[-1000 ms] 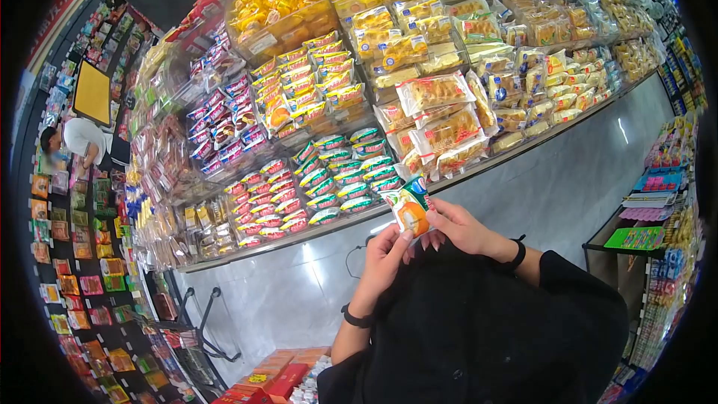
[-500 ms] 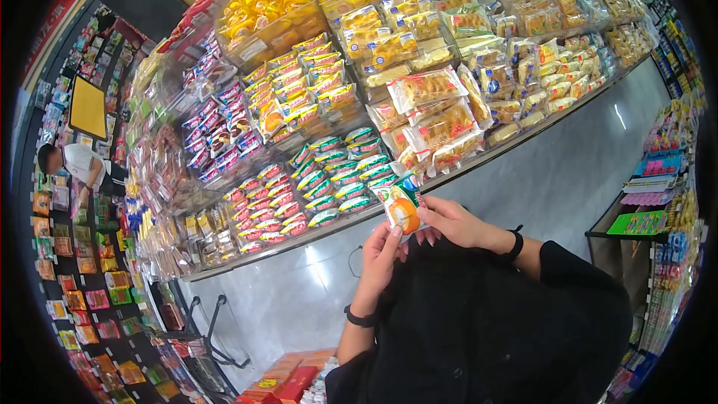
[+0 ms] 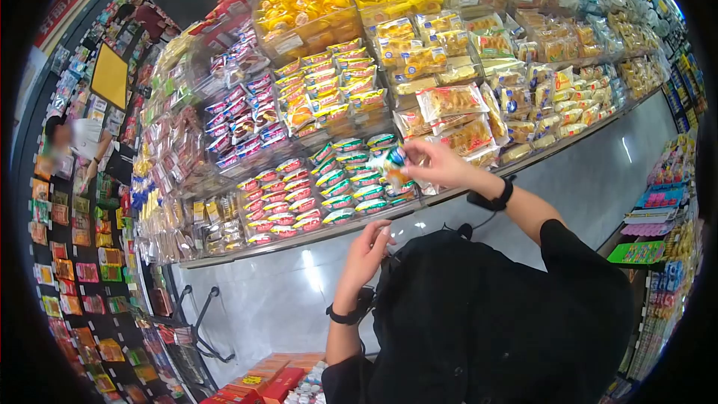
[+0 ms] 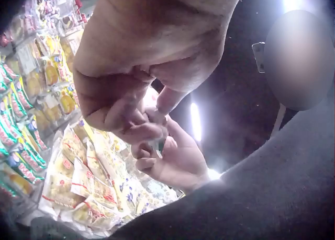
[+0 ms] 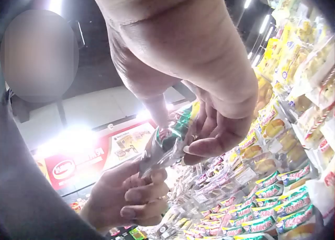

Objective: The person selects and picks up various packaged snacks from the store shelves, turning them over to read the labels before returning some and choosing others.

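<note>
My right hand [image 3: 445, 164] pinches a small wrapped bread packet [image 3: 389, 161], green and white with an orange bun picture, between thumb and fingers. It is over the bin of green-and-white packets [image 3: 351, 179] at the display's front edge. In the right wrist view, the packet [image 5: 175, 130] shows its green print and silvery underside, and the left fingers overlap its lower end. My left hand [image 3: 365, 251] is apart from the packet in the head view, lower and nearer my body, with loosely bent fingers.
Red-and-white packets [image 3: 280, 202] fill the neighbouring bin. Larger bread bags [image 3: 452, 101] are stacked to the right, and yellow packets [image 3: 329, 82] lie behind. A person [image 3: 78, 138] stands at the left shelves. Red boxes [image 3: 277, 381] are near my left side.
Both hands held the packet before. The left hand has come off it and drawn down to the left, while the right has carried it up and forward over the bin.
</note>
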The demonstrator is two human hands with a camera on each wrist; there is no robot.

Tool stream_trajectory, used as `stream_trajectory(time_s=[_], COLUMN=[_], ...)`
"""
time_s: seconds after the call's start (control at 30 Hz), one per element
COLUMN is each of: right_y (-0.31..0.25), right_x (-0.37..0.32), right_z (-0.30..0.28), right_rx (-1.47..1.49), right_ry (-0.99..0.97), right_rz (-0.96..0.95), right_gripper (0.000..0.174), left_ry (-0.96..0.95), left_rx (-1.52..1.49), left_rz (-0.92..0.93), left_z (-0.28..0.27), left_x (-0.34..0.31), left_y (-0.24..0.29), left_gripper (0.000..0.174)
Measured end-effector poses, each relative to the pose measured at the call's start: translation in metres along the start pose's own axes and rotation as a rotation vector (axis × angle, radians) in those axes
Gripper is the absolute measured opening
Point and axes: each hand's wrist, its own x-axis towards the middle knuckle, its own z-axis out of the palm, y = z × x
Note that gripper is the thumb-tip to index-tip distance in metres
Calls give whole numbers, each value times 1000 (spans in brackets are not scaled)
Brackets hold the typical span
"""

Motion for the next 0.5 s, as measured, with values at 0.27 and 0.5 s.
stream_trajectory(time_s=[0.27, 0.5], right_y=[72, 120], right_x=[133, 169], right_z=[19, 49], right_rx=[-937, -1354], right_ry=[39, -131], right_rz=[-259, -194], right_gripper=[29, 21], left_ry=[191, 308], left_rx=[-73, -138], left_rz=[42, 18], left_z=[-28, -22], left_x=[-62, -94], left_y=[-43, -62], left_gripper=[34, 34])
